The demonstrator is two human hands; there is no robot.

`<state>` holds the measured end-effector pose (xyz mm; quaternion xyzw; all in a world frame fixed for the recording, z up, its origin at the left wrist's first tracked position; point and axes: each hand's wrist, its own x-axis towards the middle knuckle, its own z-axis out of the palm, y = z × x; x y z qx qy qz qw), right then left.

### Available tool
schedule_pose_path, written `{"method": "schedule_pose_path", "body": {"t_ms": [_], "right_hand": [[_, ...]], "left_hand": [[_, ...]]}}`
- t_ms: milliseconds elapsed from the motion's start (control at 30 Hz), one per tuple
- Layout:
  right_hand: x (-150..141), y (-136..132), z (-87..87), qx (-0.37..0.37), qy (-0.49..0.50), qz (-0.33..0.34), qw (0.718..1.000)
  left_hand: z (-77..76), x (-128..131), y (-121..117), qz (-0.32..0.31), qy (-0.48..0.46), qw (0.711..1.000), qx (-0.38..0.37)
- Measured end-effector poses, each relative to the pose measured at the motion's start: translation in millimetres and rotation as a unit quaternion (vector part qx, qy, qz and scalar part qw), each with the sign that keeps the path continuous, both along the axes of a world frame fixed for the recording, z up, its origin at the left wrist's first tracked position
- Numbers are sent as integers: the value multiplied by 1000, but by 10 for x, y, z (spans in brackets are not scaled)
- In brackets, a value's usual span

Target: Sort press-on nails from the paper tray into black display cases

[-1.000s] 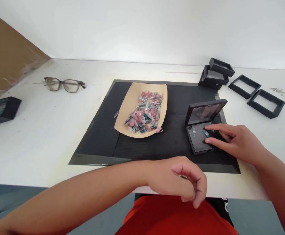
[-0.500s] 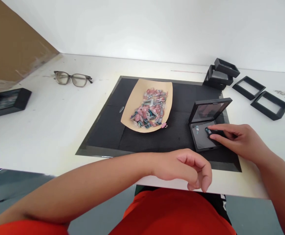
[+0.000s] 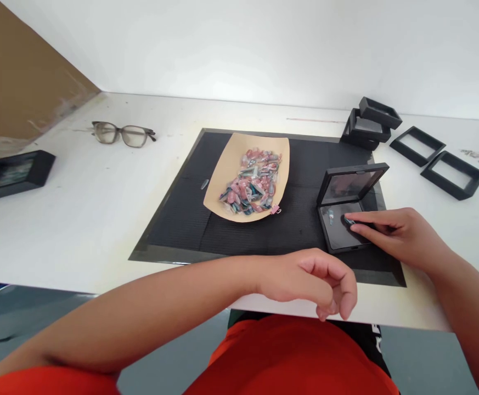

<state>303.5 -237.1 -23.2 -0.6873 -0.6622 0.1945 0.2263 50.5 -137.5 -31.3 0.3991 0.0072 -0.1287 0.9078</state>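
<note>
Thumb and forefinger of my right hand (image 3: 399,236) pinch a small dark, glossy piece with teal on it, shaped like a false nail (image 3: 349,220). They hold it at the grey film inside a hinged black display case (image 3: 338,238), whose lid stands raised. A pale blue false nail (image 3: 331,217) lies on the film to its left. My left hand (image 3: 317,280) hangs over the table's front edge, its fingers curled in and closed; whatever is inside them, if anything, is hidden. Left of the case, a tan paper tray (image 3: 223,170) holds a heap of pink, teal and clear false nails (image 3: 251,184).
The tray and case rest on a black mat (image 3: 173,230). A loose clear false nail (image 3: 205,184) lies left of the tray. Stacked black cases (image 3: 371,123) and two black frames (image 3: 453,174) sit at the right. Eyeglasses (image 3: 124,134) and another black case (image 3: 15,174) are at left.
My right fingers have shifted slightly left over the film, and the dark false nail has tilted in the pinch. My left hand has hardly moved.
</note>
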Motion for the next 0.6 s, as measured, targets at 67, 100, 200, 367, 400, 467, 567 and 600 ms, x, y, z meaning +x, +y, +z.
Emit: {"method": "schedule_pose_path", "body": {"t_ms": [67, 100, 200, 367, 400, 467, 567, 600], "right_hand": [[-10, 4, -12, 5, -7, -6, 1000], [-17, 7, -19, 9, -10, -10, 1000], [-37, 13, -41, 24, -19, -25, 999], [-53, 11, -60, 34, -24, -41, 998], [-54, 10, -62, 34, -24, -42, 998], [-57, 8, -63, 32, -24, -44, 998], [-59, 11, -57, 27, -23, -44, 998], [-59, 14, -53, 26, -23, -44, 998]], "left_hand": [[10, 1, 2, -1, 0, 1000, 1], [15, 0, 2, -2, 1, 1000, 3], [25, -12, 0, -3, 5, 1000, 7], [27, -20, -3, -4, 4, 1000, 8], [28, -18, -3, -5, 4, 1000, 9], [33, -14, -2, -6, 5, 1000, 12], [42, -17, -3, -7, 10, 1000, 22], [44, -19, -3, -9, 11, 1000, 25]]}}
